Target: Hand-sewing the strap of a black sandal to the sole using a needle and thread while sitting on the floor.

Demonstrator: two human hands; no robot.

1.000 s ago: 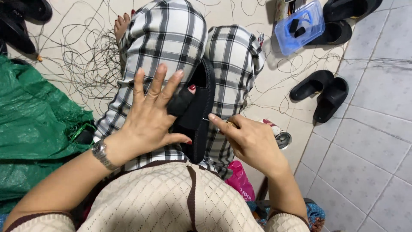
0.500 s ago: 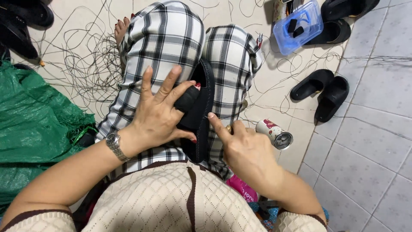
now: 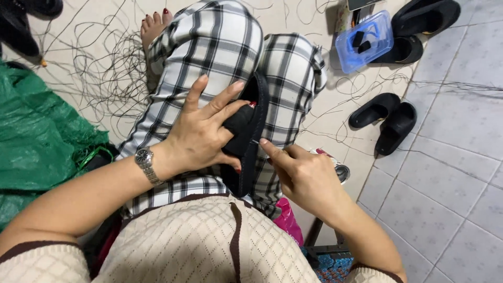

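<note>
- green plastic sheet (image 3: 36,136) bunched at far left on the tiled floor, loose dark threads (image 3: 99,68) strewn just beside it
- left hand (image 3: 201,139), wristwatch (image 3: 145,163) at the wrist, grasps the black slipper (image 3: 250,131): thumb hooked under the sole edge, other fingers spread across the upper
- slipper stands on edge on the lap, in the gap between the two knees in plaid trousers (image 3: 220,47)
- right hand (image 3: 306,178) is clenched in a pinch, index tip touching the slipper's sole rim; looks like a thin needle in the pinch, too small to confirm
- pair of black slippers (image 3: 385,118) on the floor to the right, well apart
- blue plastic box (image 3: 365,41) near the top right, small dark items inside
</note>
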